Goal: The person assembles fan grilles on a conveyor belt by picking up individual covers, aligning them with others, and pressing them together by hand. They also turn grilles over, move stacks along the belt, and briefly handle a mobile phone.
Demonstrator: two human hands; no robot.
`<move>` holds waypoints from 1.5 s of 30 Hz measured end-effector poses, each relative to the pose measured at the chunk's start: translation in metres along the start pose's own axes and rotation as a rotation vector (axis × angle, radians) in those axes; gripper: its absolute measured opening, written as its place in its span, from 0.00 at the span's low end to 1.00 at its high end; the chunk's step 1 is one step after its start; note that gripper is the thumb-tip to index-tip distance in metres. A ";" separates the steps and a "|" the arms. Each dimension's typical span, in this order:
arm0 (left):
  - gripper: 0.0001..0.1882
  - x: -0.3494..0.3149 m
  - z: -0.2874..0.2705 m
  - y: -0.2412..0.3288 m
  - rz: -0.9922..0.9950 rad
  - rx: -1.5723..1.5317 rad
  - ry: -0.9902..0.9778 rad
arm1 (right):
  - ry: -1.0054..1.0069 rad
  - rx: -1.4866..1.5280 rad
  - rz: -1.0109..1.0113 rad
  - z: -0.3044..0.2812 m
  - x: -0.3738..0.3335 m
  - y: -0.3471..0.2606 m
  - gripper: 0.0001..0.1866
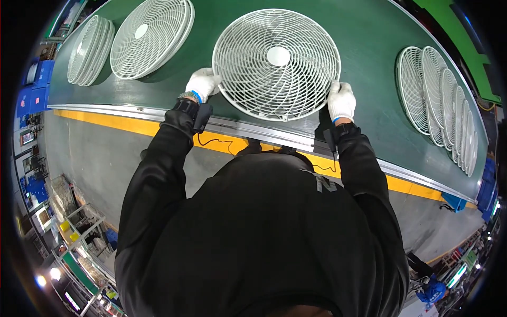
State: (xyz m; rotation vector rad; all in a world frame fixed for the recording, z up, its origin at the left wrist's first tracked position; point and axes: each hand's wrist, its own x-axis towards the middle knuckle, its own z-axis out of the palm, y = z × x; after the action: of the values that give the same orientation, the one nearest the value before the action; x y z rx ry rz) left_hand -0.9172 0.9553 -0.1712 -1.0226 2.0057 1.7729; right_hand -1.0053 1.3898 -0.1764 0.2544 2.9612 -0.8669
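Observation:
A round white wire fan guard (276,63) lies flat on the green conveyor belt (158,92) in front of me. My left hand (202,83), in a white glove, grips its left rim. The guard's right rim is held by my right hand (341,100), gloved the same way. Both black sleeves reach over the belt's metal edge (132,111). A small black device with a thin cable sits on each wrist.
Two stacks of similar white guards lie on the belt at the left (152,38) and far left (90,50). A row of overlapping guards (441,105) lies at the right. A yellow floor stripe (105,120) runs along the conveyor. Shelving and blue bins stand at the lower left.

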 end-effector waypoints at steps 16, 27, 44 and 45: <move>0.25 -0.007 0.010 0.015 0.065 0.350 0.171 | -0.097 -0.089 0.100 0.007 0.023 0.010 0.24; 0.31 0.029 -0.022 0.055 0.234 0.857 -0.037 | -0.176 0.300 -0.082 -0.004 0.094 -0.012 0.31; 0.22 0.072 -0.031 0.083 0.091 -0.286 -0.228 | -0.411 0.622 0.082 -0.011 0.136 -0.041 0.26; 0.23 0.059 -0.031 0.098 0.113 -0.465 -0.223 | -0.408 0.627 0.067 -0.024 0.133 -0.058 0.26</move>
State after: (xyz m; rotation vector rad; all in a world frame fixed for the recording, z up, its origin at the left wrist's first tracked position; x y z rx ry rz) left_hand -1.0156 0.9070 -0.1278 -0.7908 1.5809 2.3665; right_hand -1.1458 1.3738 -0.1369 0.1657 2.2320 -1.5937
